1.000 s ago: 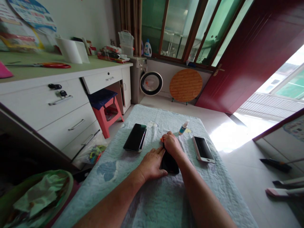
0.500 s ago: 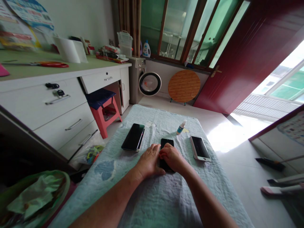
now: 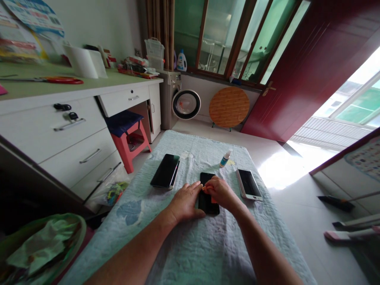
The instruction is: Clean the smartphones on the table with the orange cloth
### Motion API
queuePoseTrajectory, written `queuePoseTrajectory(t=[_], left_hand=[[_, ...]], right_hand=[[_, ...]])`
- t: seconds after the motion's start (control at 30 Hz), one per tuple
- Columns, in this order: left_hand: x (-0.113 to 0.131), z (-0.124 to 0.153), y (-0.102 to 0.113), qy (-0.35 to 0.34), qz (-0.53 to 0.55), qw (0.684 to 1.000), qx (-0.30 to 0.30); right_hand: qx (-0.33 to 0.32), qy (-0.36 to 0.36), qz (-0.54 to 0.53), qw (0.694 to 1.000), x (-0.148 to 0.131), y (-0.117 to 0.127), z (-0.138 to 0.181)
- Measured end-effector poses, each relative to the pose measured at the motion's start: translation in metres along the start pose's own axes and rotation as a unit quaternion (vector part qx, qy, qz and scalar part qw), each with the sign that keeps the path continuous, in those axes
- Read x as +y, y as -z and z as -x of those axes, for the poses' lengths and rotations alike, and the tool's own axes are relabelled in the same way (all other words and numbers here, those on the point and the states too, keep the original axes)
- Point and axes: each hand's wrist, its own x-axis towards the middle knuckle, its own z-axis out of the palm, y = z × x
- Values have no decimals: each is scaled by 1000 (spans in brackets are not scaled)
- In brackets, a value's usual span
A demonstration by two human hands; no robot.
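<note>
Head view, the only one. The black phone [image 3: 208,204] lies flat and face up on a pale blue quilted cover [image 3: 192,249], and it is my landmark for everything else. It is a glossy slab with rounded corners and a dark screen.

My left hand [image 3: 185,202] lies flat and unclenched. Its fingers run along the black phone's left edge and the thumb sits by the near left corner, so it touches the phone without wrapping it.

My right hand [image 3: 222,194] is over the right half of the black phone. Its fingers are curled and pinched on a small orange piece [image 3: 205,189] that presses on the screen. The piece looks soft, but I can't tell the material.

- **Left of the black phone:** a bigger dark phone [image 3: 165,171], glossy, with a second thin edge showing under it.
- **Right of it:** a white-framed phone [image 3: 248,184] with a dark screen and a metallic rim, lying apart from it.
- **Beyond it:** a small spray bottle [image 3: 225,159] in clear plastic with a blue label, tipped over on the quilt.
- **Far left:** a white desk [image 3: 59,130] with metal drawer handles, and a red plastic stool [image 3: 130,138] with a dark blue cushion tucked under it.
- **Far beyond:** a round wooden tabletop [image 3: 229,107] leaning on the wall, beside a washing machine [image 3: 181,101] with a round glass door.
</note>
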Motion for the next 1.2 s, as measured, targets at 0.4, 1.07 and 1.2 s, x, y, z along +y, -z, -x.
queuePoseTrajectory(t=[0.4,1.07,1.2], left_hand=[[-3,0,3,-16,28,999,1],[-14,-7,-3,-1,12,1000,-24],[-14,-6,-6,-2,11,1000,-6]], right_hand=[[35,-40,30,998,-4,-4,-14],[-85,26,29,996,-44,-6,50],[-65,24,98,993,-47,-13,55]])
